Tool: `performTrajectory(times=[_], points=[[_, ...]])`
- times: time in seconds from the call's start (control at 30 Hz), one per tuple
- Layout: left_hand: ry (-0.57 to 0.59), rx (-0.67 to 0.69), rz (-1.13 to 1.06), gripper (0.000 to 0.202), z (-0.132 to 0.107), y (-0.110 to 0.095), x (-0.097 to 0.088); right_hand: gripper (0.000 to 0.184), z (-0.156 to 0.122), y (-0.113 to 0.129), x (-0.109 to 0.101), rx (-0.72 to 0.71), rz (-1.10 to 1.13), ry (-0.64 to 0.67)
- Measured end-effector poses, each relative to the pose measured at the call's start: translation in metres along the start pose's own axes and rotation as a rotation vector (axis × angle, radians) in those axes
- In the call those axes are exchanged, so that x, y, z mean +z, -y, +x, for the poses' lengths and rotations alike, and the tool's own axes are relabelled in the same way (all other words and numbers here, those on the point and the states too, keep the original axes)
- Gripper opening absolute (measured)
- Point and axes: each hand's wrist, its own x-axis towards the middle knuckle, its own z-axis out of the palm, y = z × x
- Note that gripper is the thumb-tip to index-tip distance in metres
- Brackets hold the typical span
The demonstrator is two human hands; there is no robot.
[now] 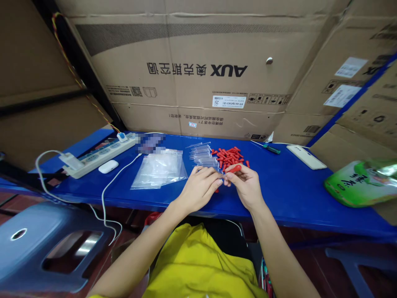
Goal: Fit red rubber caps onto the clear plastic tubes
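Observation:
My right hand [245, 184] is closed, pinching a red rubber dropper bulb [235, 169] between thumb and fingers. My left hand [201, 184] meets it fingertip to fingertip, closed on a thin clear dropper tube [222, 176], most of which its fingers hide. Just beyond the left hand lies a row of clear dropper tubes [201, 154], side by side. A loose heap of red bulbs [229, 156] is to the right of the tubes, behind my right hand. Whether the held bulb sits on the tube cannot be made out.
Clear plastic bags [159, 169] lie left of my hands on the blue table [288, 194]. Farther left are a power strip [102, 155], a white earphone case [108, 166] and cables. At right are a green-handled screwdriver [271, 149], a white phone [306, 157] and a green package [356, 184]. Cardboard [186, 41] stands behind.

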Motion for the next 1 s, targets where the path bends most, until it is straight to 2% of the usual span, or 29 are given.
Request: performTrajectory(times=[0.1, 0.2, 0.27, 0.37, 0.5, 0.6, 0.7, 0.8, 1.0], points=[[-0.017, -0.040, -0.059, 0.037, -0.003, -0.007, -0.006, 0.030, -0.001, 0.003, 0.008, -0.054, 0.072, -0.047], [-0.132, -0.092, -0.286, 0.042, -0.005, -0.014, -0.008, 0.031, -0.006, 0.011, 0.014, 0.006, 0.047, -0.003], [-0.254, -0.133, -0.572, 0.045, -0.005, -0.020, -0.008, 0.028, -0.011, 0.018, 0.017, 0.007, -0.160, 0.058], [-0.466, -0.214, -1.105, 0.040, 0.000, -0.030, -0.010, 0.018, -0.020, 0.029, 0.026, -0.065, -0.517, 0.214], [-0.762, -0.338, -1.598, 0.030, 0.005, -0.038, -0.022, 0.024, -0.026, 0.037, 0.038, -0.117, -0.708, 0.317], [-0.768, -0.392, -1.800, 0.032, 0.004, -0.036, -0.033, 0.023, -0.027, 0.036, 0.043, -0.140, -0.746, 0.336], [-0.775, -0.384, -1.882, 0.038, -0.001, -0.030, -0.040, 0.023, -0.028, 0.032, 0.043, -0.120, -0.745, 0.400], [-0.798, -0.386, -1.898, 0.041, -0.003, -0.027, -0.042, 0.028, -0.030, 0.029, 0.044, -0.125, -0.683, 0.475], [-0.768, -0.420, -1.860, 0.047, -0.002, -0.030, -0.044, 0.029, -0.034, 0.027, 0.054, -0.111, -0.587, 0.455]])
